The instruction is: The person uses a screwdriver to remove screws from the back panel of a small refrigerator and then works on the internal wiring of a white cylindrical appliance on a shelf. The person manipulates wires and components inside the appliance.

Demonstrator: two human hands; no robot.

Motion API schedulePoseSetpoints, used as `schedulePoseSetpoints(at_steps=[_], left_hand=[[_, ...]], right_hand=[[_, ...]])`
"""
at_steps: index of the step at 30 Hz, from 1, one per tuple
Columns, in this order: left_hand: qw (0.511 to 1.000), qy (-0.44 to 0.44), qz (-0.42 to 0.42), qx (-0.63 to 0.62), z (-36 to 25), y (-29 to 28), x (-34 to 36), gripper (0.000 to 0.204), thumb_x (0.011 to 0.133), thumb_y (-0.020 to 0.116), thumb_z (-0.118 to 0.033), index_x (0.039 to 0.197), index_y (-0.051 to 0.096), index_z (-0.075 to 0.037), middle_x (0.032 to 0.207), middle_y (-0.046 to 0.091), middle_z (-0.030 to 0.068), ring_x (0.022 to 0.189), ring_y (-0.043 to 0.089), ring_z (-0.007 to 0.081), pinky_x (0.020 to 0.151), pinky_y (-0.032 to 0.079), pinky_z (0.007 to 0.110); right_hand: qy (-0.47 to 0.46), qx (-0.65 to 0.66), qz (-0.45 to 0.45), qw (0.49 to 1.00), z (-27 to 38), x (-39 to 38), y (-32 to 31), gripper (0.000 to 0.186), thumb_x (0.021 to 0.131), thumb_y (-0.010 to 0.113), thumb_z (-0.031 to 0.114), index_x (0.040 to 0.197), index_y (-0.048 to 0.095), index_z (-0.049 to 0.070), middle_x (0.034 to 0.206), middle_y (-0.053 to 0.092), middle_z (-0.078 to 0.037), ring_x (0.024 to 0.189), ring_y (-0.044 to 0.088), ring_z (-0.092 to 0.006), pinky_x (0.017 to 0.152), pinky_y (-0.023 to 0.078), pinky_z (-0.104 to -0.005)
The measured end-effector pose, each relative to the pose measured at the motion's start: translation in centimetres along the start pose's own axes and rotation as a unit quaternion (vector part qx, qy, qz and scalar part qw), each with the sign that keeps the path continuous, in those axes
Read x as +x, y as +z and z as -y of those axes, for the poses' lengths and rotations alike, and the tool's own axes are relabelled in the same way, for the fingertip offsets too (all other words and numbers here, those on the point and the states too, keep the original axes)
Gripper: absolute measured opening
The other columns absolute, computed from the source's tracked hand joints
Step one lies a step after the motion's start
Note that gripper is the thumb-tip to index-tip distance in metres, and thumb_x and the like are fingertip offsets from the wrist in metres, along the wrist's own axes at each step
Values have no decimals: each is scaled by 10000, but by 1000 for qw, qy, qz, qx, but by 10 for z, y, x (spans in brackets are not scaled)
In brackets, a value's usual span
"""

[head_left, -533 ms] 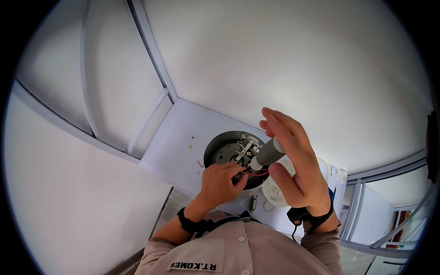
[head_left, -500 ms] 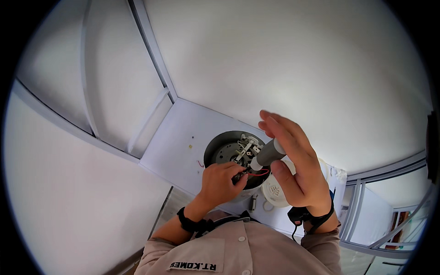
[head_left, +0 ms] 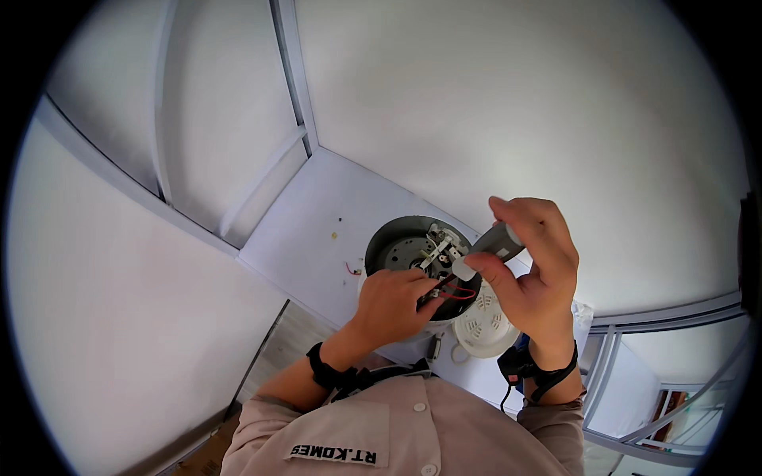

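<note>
A round appliance housing [head_left: 382, 239] stands open on the table, its grey inside showing a white bracket [head_left: 435, 251] and metal parts. My left hand [head_left: 389, 308] is closed at the housing's near side, its thumb and fingers pinching a small dark part beside a looped red wire [head_left: 463, 298]. Its exact kind is hidden by the fingers. My right hand [head_left: 546, 274] grips a grey-handled screwdriver [head_left: 498, 241], thumb below and fingers curled over the handle. The shaft slants down left toward the pinched part; whether its tip touches is hidden.
A round off-white slotted cover [head_left: 486, 329] lies right of the housing. A small dark cylindrical piece [head_left: 434, 347] sits near the table's front edge. Small scraps, one yellow [head_left: 334, 236], lie on the white table [head_left: 298, 230] at left. A white wall rises behind.
My right hand's fingers have gone from stretched out beside the screwdriver to curled around its handle. The handle now leans farther right. My left hand keeps its pinch.
</note>
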State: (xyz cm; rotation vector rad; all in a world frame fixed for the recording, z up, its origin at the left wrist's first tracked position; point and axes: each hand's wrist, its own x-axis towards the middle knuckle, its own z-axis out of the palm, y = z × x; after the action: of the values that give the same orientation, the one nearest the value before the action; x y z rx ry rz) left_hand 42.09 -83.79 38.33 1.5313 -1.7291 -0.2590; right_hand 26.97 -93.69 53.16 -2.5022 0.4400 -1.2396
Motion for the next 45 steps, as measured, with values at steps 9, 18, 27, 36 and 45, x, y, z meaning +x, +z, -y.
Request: schedulePoseSetpoints(at_steps=[9,18,27,36,45], left_hand=[[1000,23,3,-16,3,4,3,192,775,792,-217,874,727,-66,813,689,37,643,644,281,535,468,383],[999,24,13,-16,3,1,1,178,801,778,-232,879,732,-78,792,681,23,647,644,271,559,462,383],[999,21,27,-7,1,-1,1,185,830,758,-260,870,725,-82,800,680,17,641,635,266,562,450,390],[999,5,39,-3,6,-2,0,205,859,730,-284,901,722,-84,793,664,22,654,632,276,581,452,398],[998,21,64,-7,5,-4,-2,196,857,733,-286,881,713,-92,767,648,19,656,630,271,583,450,396]], right_hand=[[73,9,-25,997,-3,4,4,527,705,866,65,1200,690,26,1025,645,-114,891,628,-237,778,517,-324],[75,-2,-23,997,-7,7,9,541,684,881,66,1192,698,40,1018,647,-104,887,622,-218,763,507,-314],[-3,-79,11,997,5,11,12,525,666,889,73,1158,709,38,981,602,-92,791,585,-206,640,479,-290],[86,92,48,991,14,13,15,565,837,615,-63,1393,535,-10,1379,523,-201,1164,619,-326,906,537,-365],[120,98,76,985,-1,12,19,562,764,765,-33,1302,626,54,1206,606,-137,954,630,-245,828,525,-331]])
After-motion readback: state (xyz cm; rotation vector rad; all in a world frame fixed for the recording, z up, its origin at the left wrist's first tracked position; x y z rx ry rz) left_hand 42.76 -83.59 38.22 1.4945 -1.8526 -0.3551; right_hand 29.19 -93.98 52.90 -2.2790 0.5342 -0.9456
